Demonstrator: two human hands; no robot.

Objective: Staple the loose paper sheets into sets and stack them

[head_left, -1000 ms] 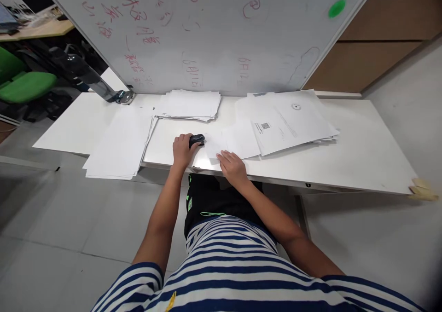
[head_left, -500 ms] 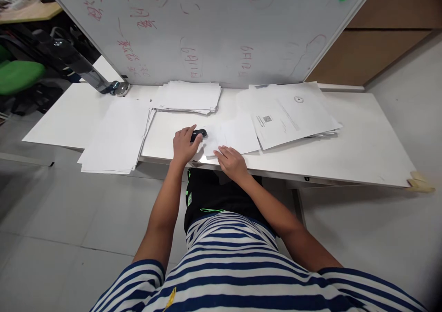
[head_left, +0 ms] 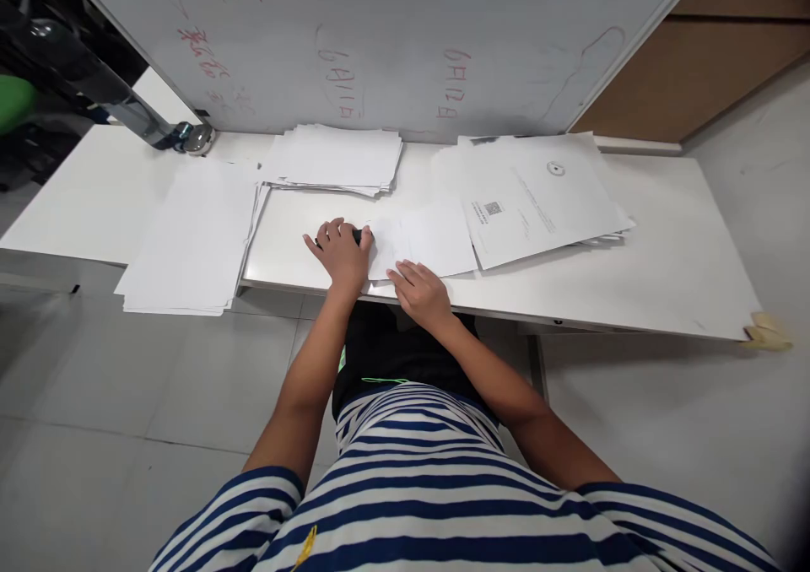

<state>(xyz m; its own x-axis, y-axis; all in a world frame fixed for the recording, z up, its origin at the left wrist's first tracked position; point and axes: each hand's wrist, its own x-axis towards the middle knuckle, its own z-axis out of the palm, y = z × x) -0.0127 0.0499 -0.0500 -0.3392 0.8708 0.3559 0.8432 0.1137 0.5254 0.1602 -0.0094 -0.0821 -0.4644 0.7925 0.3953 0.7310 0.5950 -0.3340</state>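
Observation:
My left hand (head_left: 342,256) lies over a small black stapler (head_left: 358,236), palm down, its fingers around and on top of it. Most of the stapler is hidden under the hand. Its front end meets the left edge of some white paper sheets (head_left: 436,236) at the table's near edge. My right hand (head_left: 423,292) rests palm down on the lower edge of those sheets, fingers stretched out over the paper. Right of the sheets, partly overlapping them, is a stack of printed papers (head_left: 537,196) with a QR code and a round seal.
One paper stack (head_left: 335,159) lies against the whiteboard (head_left: 392,49); another (head_left: 190,234) overhangs the near edge of the white table (head_left: 671,243) on the left. A dark, clear-bodied bottle-like device (head_left: 107,91) leans at the back left. Tape (head_left: 767,331) covers the right corner.
My left hand has shifted from gripping the stapler's left side to lying over its top, covering more of it. My right hand stays on the sheets. The view has tilted slightly down.

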